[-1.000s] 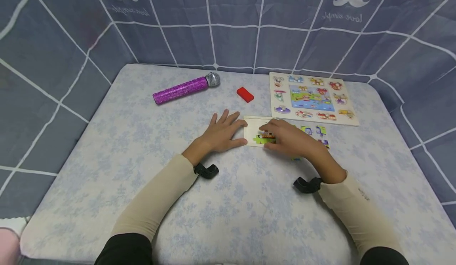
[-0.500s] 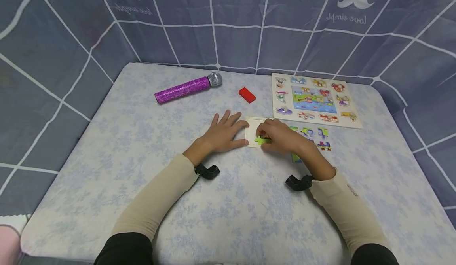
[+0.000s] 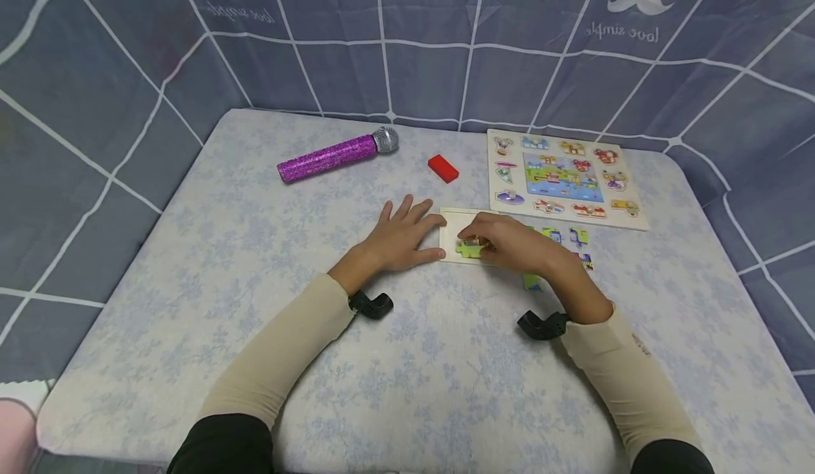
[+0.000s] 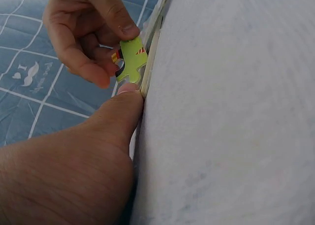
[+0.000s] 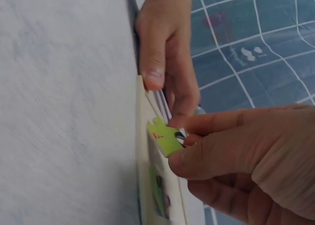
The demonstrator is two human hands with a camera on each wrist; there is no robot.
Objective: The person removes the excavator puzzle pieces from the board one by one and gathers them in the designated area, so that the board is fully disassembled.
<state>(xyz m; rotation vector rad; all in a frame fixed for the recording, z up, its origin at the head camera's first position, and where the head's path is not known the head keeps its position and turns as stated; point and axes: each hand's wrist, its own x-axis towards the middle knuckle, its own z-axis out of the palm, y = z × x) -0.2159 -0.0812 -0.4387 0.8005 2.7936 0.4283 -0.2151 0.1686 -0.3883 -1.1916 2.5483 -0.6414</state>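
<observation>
A green jigsaw piece (image 3: 469, 249) with a knobbed edge is pinched between the thumb and fingers of my right hand (image 3: 518, 246). The right wrist view shows that piece (image 5: 166, 138) tilted above a shallow pale wooden puzzle tray (image 3: 451, 228). Farther along the tray lies another green piece (image 5: 158, 193). My left hand (image 3: 396, 240) rests with spread fingers at the tray's left edge, its thumb (image 4: 129, 88) touching the rim. The right hand hides the tray's right part in the head view.
Several loose jigsaw pieces (image 3: 578, 236) lie right of the tray. Behind them is a pegged picture board (image 3: 563, 177). A red block (image 3: 443, 168) and a purple glittery microphone (image 3: 334, 157) lie farther back. A grid-patterned curtain (image 3: 426, 78) borders the table (image 3: 407, 389).
My right hand first shifted a little left over the tray and its fingers drew closer together on the green piece, then it moved slightly back right. The left hand has stayed at the tray's edge.
</observation>
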